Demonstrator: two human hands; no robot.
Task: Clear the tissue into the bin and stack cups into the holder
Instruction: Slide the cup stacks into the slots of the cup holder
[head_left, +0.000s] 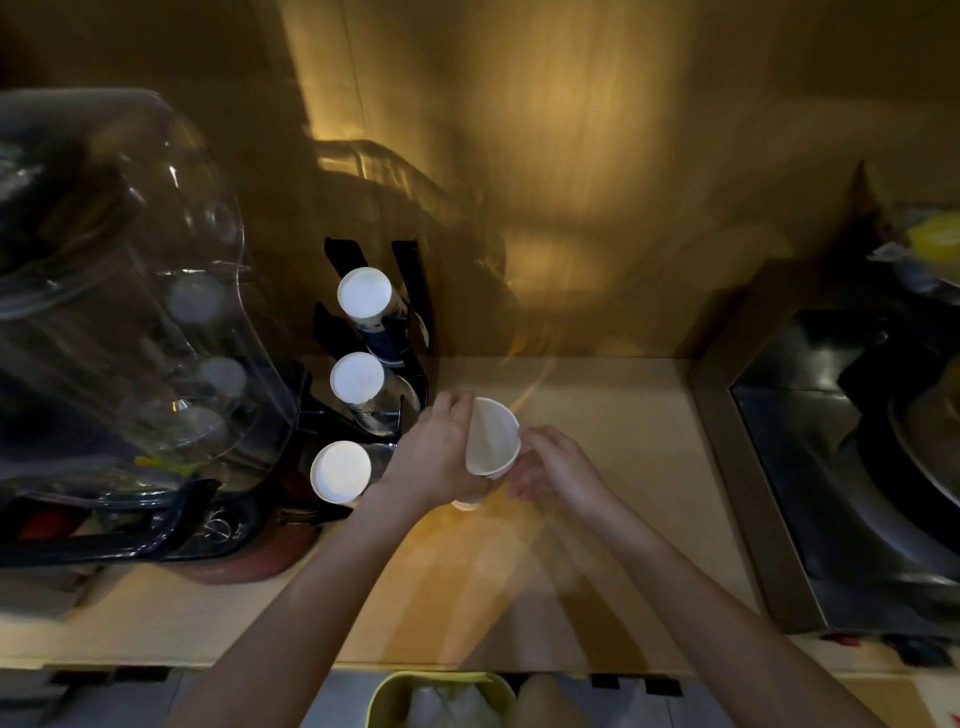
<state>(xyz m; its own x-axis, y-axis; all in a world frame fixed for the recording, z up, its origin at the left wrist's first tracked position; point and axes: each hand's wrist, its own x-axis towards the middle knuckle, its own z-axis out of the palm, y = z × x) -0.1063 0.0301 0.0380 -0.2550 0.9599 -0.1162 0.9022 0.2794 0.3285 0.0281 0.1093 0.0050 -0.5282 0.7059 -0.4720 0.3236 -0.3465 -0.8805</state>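
A pale wooden counter (613, 415) fills the frame, backed by a wood-panelled wall. At nine o'clock a large clear plastic domed cover (119, 291) is seen over dark, blurred contents. At three o'clock a dark steel sink (841, 467) is set into the counter. At six o'clock, below the counter edge, a yellow-green bin (387, 696) lined with a white bag is visible. Just left of centre a black slotted cup holder (410, 291) stands against the wall, with three stacks of white paper cups (363, 292) lying in it, rims toward the camera. At centre a white paper cup (492, 439) is held above the counter, tilted, its mouth turned up toward the camera, just right of the holder. The left hand (441, 457) is wrapped around its side; the right hand (550, 470) touches its rim with loosely curled fingers, though whether it is pinched cannot be told. A second cup base (466, 504) shows below.
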